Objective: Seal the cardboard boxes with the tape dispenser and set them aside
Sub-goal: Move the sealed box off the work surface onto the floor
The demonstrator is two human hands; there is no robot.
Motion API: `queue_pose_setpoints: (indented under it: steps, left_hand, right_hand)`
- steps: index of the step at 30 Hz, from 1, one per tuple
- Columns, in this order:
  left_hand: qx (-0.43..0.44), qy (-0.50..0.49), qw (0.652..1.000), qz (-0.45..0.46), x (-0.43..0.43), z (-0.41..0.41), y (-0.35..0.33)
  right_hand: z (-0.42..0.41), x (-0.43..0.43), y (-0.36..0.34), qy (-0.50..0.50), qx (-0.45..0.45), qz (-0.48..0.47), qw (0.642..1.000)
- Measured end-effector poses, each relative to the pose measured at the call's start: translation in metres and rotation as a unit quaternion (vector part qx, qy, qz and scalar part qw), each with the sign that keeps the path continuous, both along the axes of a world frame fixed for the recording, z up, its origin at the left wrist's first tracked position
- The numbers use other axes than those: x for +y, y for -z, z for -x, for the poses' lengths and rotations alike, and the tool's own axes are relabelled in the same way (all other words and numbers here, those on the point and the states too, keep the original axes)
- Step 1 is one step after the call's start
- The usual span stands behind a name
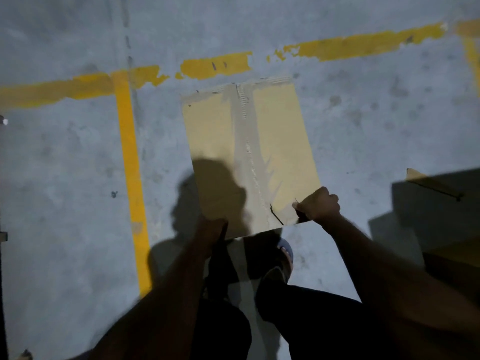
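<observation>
Left of the cardboard box [280,141], a yellow floor line [130,165] runs toward me. My left hand [213,229] grips the box's near left corner. The box hangs between my hands, a tape strip [246,141] along its middle seam. My right hand [320,205] clenches its near right corner. Right of the box sits another carton [441,193].

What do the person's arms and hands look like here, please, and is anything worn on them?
The left forearm and right forearm are bare, with no sleeves in view. The left hand and right hand wear no gloves, and no watch, band or ring shows in the dim light.
</observation>
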State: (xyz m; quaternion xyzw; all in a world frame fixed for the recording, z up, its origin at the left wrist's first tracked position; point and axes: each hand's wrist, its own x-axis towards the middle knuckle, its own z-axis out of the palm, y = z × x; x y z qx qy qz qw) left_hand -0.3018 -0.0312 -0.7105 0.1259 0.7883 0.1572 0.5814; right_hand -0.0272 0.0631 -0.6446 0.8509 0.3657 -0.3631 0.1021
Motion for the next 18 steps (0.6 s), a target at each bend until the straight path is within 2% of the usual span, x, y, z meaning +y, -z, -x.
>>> queue_pose_setpoints:
  steps: [3,6,9,14,18]
  left_hand:
    - [0.044,-0.029,0.997,-0.058,0.013,-0.013,-0.057]
    - [0.108,-0.016,0.988,-0.106,0.041,-0.002,-0.108]
    - [0.116,0.019,0.985,-0.125,0.064,0.011,-0.150]
    - [0.110,0.086,0.980,-0.141,0.086,0.009,-0.238]
    - [0.108,0.140,0.971,-0.162,0.107,-0.007,-0.317]
  right_hand:
    - [-0.008,0.011,-0.010,-0.004,0.016,-0.008,1.000]
    - [-0.015,0.026,-0.041,0.008,0.126,-0.079,0.989]
    - [-0.018,0.040,-0.099,0.024,0.200,-0.098,0.975]
    - [-0.037,0.048,-0.192,0.009,0.206,-0.080,0.975]
    - [-0.062,0.051,-0.276,0.022,0.199,-0.105,0.974]
